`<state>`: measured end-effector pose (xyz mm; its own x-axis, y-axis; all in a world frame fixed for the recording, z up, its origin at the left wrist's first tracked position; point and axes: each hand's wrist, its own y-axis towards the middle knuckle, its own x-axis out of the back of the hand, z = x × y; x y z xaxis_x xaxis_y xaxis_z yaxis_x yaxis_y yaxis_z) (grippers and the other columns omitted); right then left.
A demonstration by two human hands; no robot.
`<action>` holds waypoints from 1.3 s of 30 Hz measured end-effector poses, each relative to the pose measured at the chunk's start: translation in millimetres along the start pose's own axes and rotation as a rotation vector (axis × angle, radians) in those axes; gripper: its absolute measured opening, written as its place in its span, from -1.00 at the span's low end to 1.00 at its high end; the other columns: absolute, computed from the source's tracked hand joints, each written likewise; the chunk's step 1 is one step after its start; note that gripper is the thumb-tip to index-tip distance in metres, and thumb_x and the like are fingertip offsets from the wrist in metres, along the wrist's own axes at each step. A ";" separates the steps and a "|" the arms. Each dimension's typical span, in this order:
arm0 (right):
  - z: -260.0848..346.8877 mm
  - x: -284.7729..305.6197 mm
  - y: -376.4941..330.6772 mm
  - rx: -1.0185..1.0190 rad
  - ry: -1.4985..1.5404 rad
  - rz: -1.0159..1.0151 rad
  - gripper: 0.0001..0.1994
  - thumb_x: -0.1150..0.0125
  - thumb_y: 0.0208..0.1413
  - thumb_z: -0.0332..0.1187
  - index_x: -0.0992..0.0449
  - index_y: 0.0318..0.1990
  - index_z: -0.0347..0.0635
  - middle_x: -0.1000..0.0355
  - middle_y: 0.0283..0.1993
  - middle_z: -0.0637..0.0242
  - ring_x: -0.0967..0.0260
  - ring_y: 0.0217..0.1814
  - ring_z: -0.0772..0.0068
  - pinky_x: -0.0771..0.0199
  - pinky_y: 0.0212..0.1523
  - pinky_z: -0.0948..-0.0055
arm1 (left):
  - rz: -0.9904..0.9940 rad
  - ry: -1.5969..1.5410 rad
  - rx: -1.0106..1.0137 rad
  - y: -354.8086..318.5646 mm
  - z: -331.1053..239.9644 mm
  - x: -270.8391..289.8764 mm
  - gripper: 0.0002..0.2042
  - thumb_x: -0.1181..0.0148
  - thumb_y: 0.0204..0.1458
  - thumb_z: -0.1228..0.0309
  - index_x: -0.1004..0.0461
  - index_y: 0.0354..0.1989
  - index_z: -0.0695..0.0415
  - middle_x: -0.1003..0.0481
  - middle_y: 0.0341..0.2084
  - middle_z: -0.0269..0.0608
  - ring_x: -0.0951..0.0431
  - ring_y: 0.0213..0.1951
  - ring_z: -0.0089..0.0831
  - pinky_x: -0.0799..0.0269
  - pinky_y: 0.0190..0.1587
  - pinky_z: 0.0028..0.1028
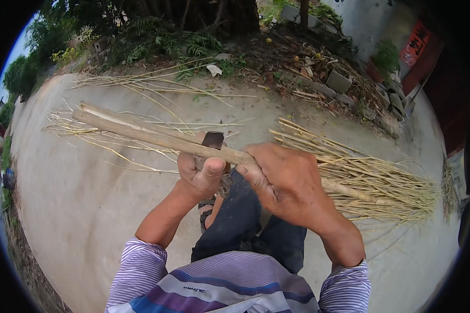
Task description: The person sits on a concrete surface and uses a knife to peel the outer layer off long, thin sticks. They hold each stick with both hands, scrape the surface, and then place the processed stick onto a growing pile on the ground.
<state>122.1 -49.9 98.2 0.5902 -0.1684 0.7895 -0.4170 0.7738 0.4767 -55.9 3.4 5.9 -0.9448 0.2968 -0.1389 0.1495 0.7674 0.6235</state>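
Observation:
A long pale wooden stick (151, 137) slants across in front of me, its far left end forked or split into two lengths. My right hand (292, 180) is closed around it, and the stick comes out beyond the wrist on the right. Below the stick, my left hand (201, 169) is closed, its thumb up against the wood. A short dark blade (213, 140) sticks up past the stick from that hand, apparently a knife. Something grey and twisted hangs by the left palm; its kind is unclear. The fingers of the left hand are partly hidden.
A large bundle of thin yellowish sticks (381, 182) lies on the concrete at right. Loose thin branches (125, 83) are spread on the ground at left and ahead. Beyond stand a tree trunk (222, 18), rubble blocks (338, 82) and a potted plant (385, 60) by a wall.

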 end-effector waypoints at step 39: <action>-25.6 -13.7 -10.6 -0.050 0.100 0.050 -0.79 -0.15 0.20 -0.23 -0.45 -0.26 -0.21 -0.41 -0.42 0.12 -0.43 -0.37 -0.05 -0.38 -0.42 0.09 | 0.064 0.188 0.133 -9.2 18.5 18.2 -0.47 -0.21 0.08 -0.14 -0.40 -0.46 0.18 -0.36 -0.63 -0.39 -0.31 -0.53 -0.60 -0.24 -0.48 -0.51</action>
<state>136.2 -40.2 72.4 0.6361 -0.0688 0.7685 -0.4146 0.8095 0.4157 -69.2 12.3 -16.6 -0.9681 0.2454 0.0510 0.2357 0.8222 0.5182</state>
